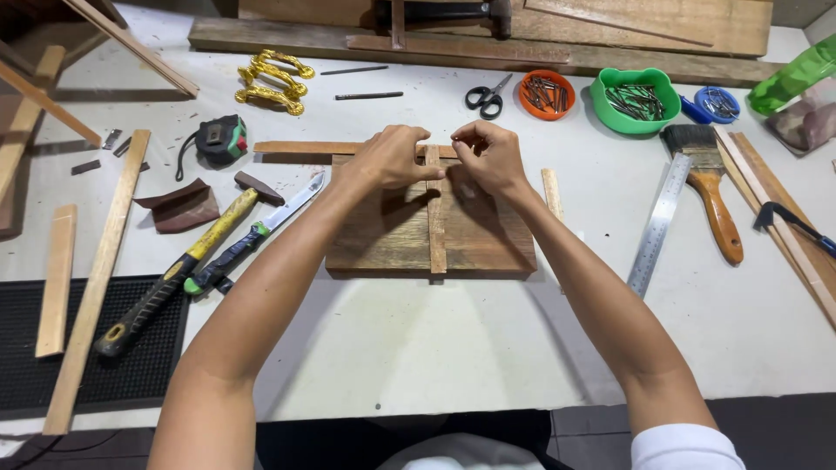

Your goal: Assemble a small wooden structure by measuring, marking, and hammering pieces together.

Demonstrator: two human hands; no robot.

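Wooden and dark brown, a flat board (383, 237) lies in the middle of a pale tabletop (453, 339), with a thin, lighter wooden strip (436, 228) laid lengthwise down its centre. Both hands meet at the board's far edge, where the strip ends. The left hand (389, 160) is curled, its fingers pressing on the strip's far end, seemingly to keep it from sliding. The right hand (488, 158) is pinched narrow just beside it; something small and thin shows between its fingertips, too small to name for certain.

Left of the board lie a hammer (178, 271) with a yellow and black handle, a knife (252, 237) with a green grip, and a tape measure (222, 140), all within easy reach. Right of the board lie a steel ruler (659, 223) and a paintbrush (710, 187). Beyond the board, an orange bowl (546, 94) and a green bowl (635, 99) hold nails, with black scissors (488, 96) beside them.
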